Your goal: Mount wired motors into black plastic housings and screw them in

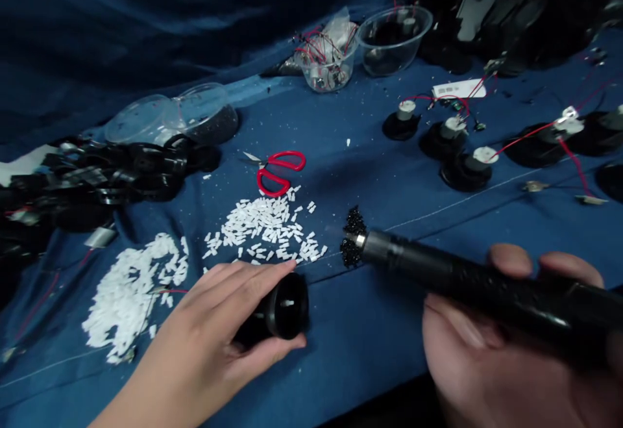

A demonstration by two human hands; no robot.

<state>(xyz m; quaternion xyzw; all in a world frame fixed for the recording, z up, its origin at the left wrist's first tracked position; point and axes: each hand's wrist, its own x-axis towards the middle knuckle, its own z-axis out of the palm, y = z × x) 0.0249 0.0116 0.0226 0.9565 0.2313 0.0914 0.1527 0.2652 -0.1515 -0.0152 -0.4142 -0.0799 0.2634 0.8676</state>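
Note:
My left hand [219,324] is wrapped round a black cylindrical part [289,308], its round end turned to the right. A small white piece shows inside that end. In my right hand [487,350] is a black electric screwdriver [448,269], held level and pointing left. Its metal tip [360,239] is over or beside a small pile of black screws [354,220]; whether it touches them I cannot tell. Beyond my left hand lies a heap of small white plastic pieces [263,220], with a second white heap [131,291] to the left.
Red-handled scissors [275,178] lie behind the white pieces. Clear tubs [394,38] stand at the back, one with wired parts [324,58]. Black bases with motors and red wires [467,168] are at right. Black parts [150,168] pile up at left.

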